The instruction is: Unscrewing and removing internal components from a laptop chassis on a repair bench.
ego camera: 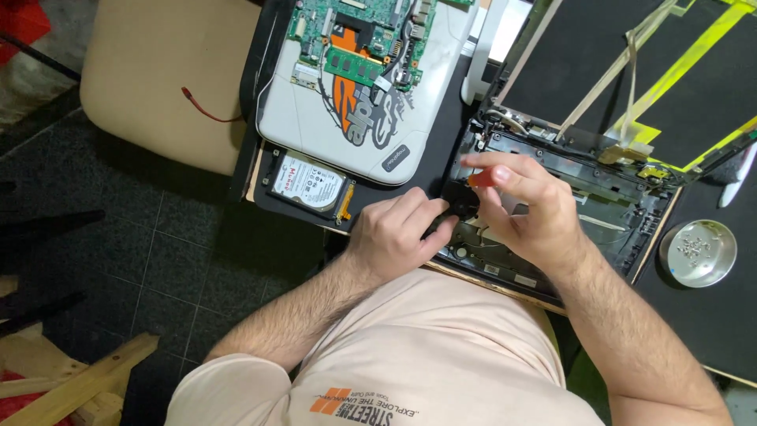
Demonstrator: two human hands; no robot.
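While the right hand [527,207] pinches an orange-handled screwdriver [482,179] between thumb and fingers over the opened laptop base [599,207], the left hand [402,233] curls loosely at its 9 o'clock, fingertips pressed on the base's dark left corner and gripping nothing I can see. Both hands hide the spot under the tool's tip. At 10 o'clock of the left hand lies a bare hard drive [308,183], a green circuit board [364,41] sits on a white lid at 12, and a metal dish of screws [698,252] rests at 3 o'clock of the right hand.
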